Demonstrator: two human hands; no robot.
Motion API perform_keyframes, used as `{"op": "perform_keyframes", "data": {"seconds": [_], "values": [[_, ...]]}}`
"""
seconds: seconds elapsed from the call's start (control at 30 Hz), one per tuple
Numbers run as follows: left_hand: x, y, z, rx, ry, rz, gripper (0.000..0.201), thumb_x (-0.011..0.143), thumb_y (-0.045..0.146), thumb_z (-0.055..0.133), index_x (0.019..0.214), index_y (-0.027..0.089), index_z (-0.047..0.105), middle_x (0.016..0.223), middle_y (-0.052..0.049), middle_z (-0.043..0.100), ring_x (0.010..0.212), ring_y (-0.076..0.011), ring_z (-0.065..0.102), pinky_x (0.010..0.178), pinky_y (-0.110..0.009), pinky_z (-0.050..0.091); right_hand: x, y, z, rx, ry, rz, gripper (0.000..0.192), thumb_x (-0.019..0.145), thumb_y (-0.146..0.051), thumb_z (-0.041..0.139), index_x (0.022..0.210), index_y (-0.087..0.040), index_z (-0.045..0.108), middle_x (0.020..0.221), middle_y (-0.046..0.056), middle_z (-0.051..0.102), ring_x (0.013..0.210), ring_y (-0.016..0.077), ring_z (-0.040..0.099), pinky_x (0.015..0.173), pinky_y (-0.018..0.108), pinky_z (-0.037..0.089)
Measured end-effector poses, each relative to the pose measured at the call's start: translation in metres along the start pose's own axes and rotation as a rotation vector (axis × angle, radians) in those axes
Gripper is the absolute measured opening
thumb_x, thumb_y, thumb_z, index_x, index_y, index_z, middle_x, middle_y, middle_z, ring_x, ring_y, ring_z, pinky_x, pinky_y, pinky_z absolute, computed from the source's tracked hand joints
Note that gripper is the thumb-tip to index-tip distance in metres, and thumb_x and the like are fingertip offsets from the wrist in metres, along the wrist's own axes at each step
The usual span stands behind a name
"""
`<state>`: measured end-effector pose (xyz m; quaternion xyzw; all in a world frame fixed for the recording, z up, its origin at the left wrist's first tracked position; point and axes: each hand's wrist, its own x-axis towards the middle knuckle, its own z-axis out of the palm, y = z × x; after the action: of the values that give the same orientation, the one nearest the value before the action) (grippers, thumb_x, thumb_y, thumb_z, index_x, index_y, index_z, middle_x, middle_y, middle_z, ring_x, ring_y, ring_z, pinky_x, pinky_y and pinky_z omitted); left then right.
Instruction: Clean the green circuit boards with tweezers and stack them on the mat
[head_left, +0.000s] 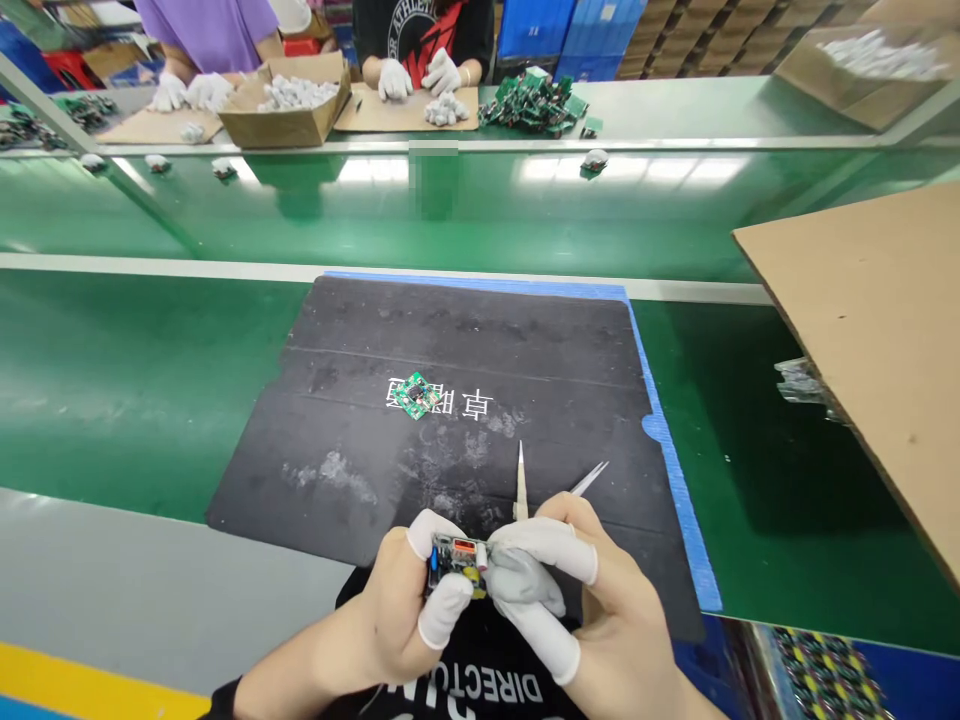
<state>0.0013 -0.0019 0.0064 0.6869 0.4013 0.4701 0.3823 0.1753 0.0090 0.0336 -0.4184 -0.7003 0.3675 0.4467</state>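
At the near edge of the black mat (360, 330), the right hand (611, 600) and left hand (397, 605) meet, the right pinching a grey lump (525, 578), the left clasping a component-packed circuit board (456, 560) just beside it. The lump, partly covered, is probably soft and squeezable; the board looks light, stiff and fragile, best held by its edges.

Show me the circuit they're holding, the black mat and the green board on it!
Circuit (454, 561): head view, middle of visible parts.
Black mat (315, 400): head view, bare left part.
Green board (417, 395): head view, middle of top.
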Motion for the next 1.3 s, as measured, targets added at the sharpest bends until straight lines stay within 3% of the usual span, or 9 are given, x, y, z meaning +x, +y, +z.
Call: {"op": "perform_keyframes", "data": {"seconds": [0.13, 0.33, 0.47, 0.6, 0.73, 0.83, 1.03, 1.3], "values": [[-0.005, -0.002, -0.001, -0.032, 0.05, -0.084, 0.021, 0.099, 0.038, 0.039, 0.093, 0.02, 0.05, 0.063, 0.0, 0.053, 0.047, -0.0116, 0.046, 0.044, -0.022, 0.037, -0.003, 0.002, -0.004, 0.088, 0.043, 0.061, 0.021, 0.08, -0.009, 0.062, 0.092, -0.025, 0.066, 0.074, 0.002, 0.067, 0.063, 0.0166, 0.056, 0.053, 0.029, 0.048], [0.002, 0.003, 0.005, -0.001, 0.067, 0.032, 0.022, 0.098, 0.037, 0.038, 0.092, 0.021, 0.05, 0.063, 0.0, 0.053, 0.047, -0.0126, 0.049, 0.046, -0.022, 0.04, 0.001, -0.001, 0.004, 0.016, 0.005, -0.026, 0.022, 0.078, -0.008, 0.062, 0.093, -0.024, 0.062, 0.074, 0.001, 0.07, 0.063, 0.0162, 0.055, 0.062, 0.034, 0.049], [-0.001, -0.003, 0.002, -0.08, 0.02, -0.037, 0.02, 0.098, 0.037, 0.041, 0.093, 0.021, 0.051, 0.061, 0.002, 0.051, 0.045, -0.0111, 0.043, 0.045, -0.023, 0.035, 0.002, 0.001, -0.002, 0.022, 0.008, -0.007, 0.021, 0.078, -0.009, 0.064, 0.092, -0.025, 0.064, 0.074, 0.001, 0.07, 0.064, 0.0165, 0.056, 0.062, 0.034, 0.05], [-0.01, -0.008, 0.005, -0.09, 0.115, -0.129, 0.021, 0.098, 0.037, 0.04, 0.094, 0.02, 0.051, 0.067, 0.0, 0.051, 0.05, -0.0119, 0.045, 0.048, -0.024, 0.037, -0.001, 0.002, -0.007, 0.082, 0.018, 0.046, 0.02, 0.079, -0.008, 0.061, 0.09, -0.024, 0.064, 0.073, 0.002, 0.068, 0.064, 0.0171, 0.056, 0.056, 0.031, 0.048], [-0.01, -0.003, 0.014, -0.068, 0.014, -0.001, 0.019, 0.098, 0.037, 0.038, 0.099, 0.021, 0.048, 0.067, 0.0, 0.052, 0.05, -0.013, 0.046, 0.047, -0.024, 0.037, -0.003, 0.0, -0.004, 0.03, 0.027, -0.011, 0.025, 0.076, -0.005, 0.06, 0.093, -0.024, 0.063, 0.074, 0.002, 0.068, 0.064, 0.0176, 0.057, 0.063, 0.035, 0.049], [-0.005, -0.002, 0.015, -0.076, -0.027, -0.008, 0.016, 0.099, 0.034, 0.038, 0.099, 0.021, 0.047, 0.068, 0.0, 0.052, 0.051, -0.0126, 0.045, 0.049, -0.024, 0.037, -0.002, 0.0, -0.003, -0.001, 0.026, 0.012, 0.025, 0.076, -0.006, 0.061, 0.092, -0.024, 0.064, 0.072, 0.001, 0.067, 0.064, 0.0174, 0.057, 0.064, 0.035, 0.049], [-0.002, -0.002, 0.011, -0.352, -0.103, -0.177, 0.02, 0.1, 0.036, 0.038, 0.095, 0.021, 0.049, 0.065, 0.003, 0.044, 0.052, -0.0098, 0.038, 0.049, -0.022, 0.033, -0.005, 0.004, 0.0, 0.343, 0.026, 0.272, 0.006, 0.079, -0.018, 0.066, 0.081, -0.024, 0.069, 0.068, 0.0, 0.057, 0.06, 0.015, 0.055, 0.056, 0.029, 0.048], [-0.008, -0.005, 0.017, -0.627, 0.053, -0.287, 0.015, 0.099, 0.036, 0.044, 0.101, 0.023, 0.052, 0.063, 0.005, 0.039, 0.046, -0.0047, 0.025, 0.039, -0.016, 0.018, -0.013, 0.009, 0.001, 0.458, 0.087, 0.238, 0.005, 0.082, -0.024, 0.066, 0.087, -0.021, 0.067, 0.073, 0.002, 0.059, 0.054, 0.0137, 0.053, 0.043, 0.025, 0.042]]}}
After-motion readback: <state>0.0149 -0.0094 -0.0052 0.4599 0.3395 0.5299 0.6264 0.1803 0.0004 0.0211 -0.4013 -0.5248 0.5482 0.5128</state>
